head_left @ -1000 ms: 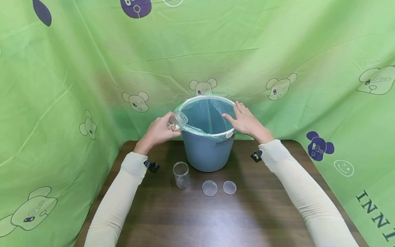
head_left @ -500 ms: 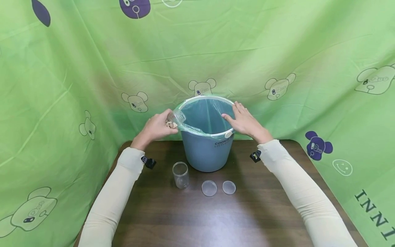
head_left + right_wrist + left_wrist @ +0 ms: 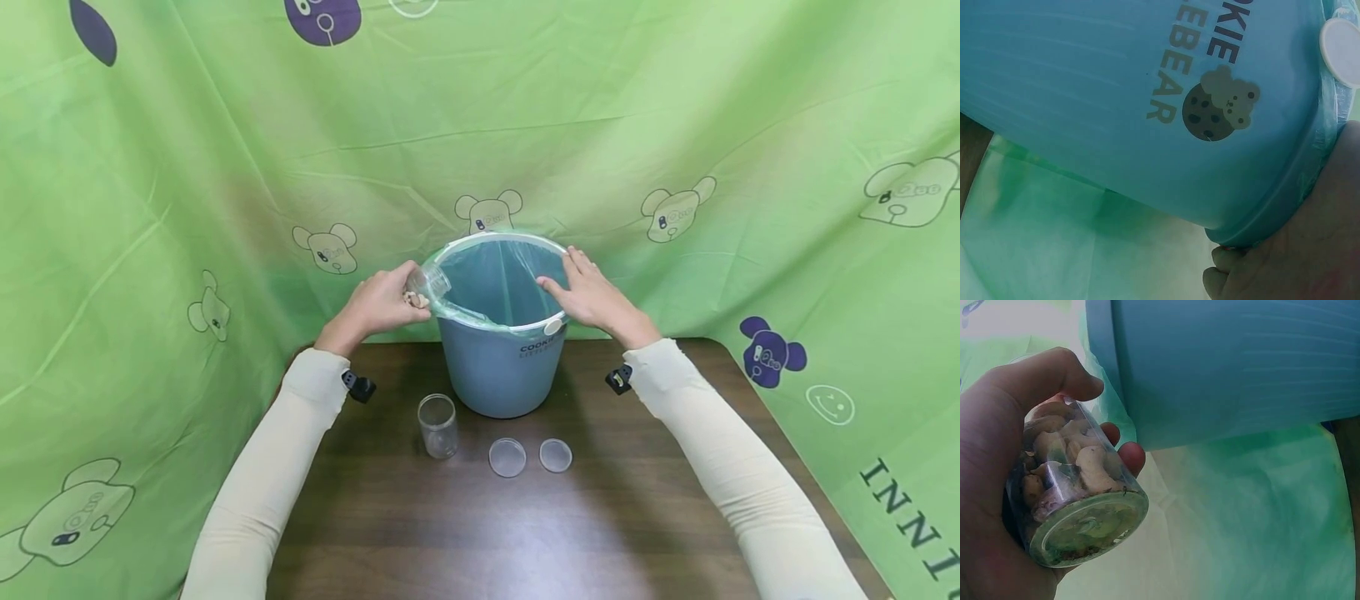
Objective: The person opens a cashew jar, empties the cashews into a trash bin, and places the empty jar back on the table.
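Near the left rim of the blue bin (image 3: 501,375), my left hand (image 3: 378,302) grips a clear plastic jar (image 3: 1085,481). The jar lies tilted, its mouth facing the bin's opening and its base facing the left wrist camera. Tan pieces (image 3: 415,300) that look like peanut shells sit inside it, bunched toward the base. A thin green bag (image 3: 468,315) lines the bin and folds over the rim. My right hand (image 3: 596,298) rests on the right rim, fairly straight fingers outside and thumb extended over the opening; in the right wrist view only some fingertips (image 3: 1225,259) show past the rim.
A second clear jar (image 3: 438,427) stands upright in front of the bin. Two round clear lids (image 3: 507,457) lie flat to its right on the brown wooden table (image 3: 480,542). Behind and beside the table hangs a green printed cloth (image 3: 420,150).
My left hand and the jar have shifted slightly left, and the jar has tipped a little more toward level. My right hand keeps its place on the rim.
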`<state>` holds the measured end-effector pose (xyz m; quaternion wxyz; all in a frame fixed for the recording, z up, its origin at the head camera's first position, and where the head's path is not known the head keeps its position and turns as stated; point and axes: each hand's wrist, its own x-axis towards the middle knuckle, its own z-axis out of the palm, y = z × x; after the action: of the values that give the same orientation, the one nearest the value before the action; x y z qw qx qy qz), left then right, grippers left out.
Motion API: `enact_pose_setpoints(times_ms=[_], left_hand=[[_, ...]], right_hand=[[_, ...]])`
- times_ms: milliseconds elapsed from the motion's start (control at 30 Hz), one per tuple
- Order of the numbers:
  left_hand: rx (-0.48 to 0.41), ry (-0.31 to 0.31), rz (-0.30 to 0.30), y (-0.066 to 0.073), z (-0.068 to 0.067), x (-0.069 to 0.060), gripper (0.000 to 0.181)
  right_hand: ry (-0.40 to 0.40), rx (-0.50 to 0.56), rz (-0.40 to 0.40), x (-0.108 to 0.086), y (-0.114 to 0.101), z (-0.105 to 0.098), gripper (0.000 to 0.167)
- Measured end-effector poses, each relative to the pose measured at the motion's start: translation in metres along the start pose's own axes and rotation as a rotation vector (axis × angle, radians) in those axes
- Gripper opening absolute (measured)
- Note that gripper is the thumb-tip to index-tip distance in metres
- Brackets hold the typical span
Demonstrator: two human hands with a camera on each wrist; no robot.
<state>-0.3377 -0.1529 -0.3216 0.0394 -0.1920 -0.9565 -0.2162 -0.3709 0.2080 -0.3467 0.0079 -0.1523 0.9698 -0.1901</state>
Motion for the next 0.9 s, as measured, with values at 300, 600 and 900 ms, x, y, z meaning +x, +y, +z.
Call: enact_pose_setpoints(times_ms=[300, 600, 900], left_hand=[[0.01, -0.032, 0.003, 0.001, -0.008, 0.006, 0.052], [0.055, -0.033, 0.007, 0.004, -0.016, 0.01, 0.055], [0.08, -0.041, 0.02, 0.009, -0.02, 0.014, 0.055]], right_hand=[[-0.003, 0.011, 0.0, 0.002, 0.0, 0.003, 0.097], [-0.011, 0.019, 0.005, 0.003, 0.0, 0.003, 0.097], [-0.007, 0.015, 0.01, 0.002, 0.0, 0.002, 0.094]])
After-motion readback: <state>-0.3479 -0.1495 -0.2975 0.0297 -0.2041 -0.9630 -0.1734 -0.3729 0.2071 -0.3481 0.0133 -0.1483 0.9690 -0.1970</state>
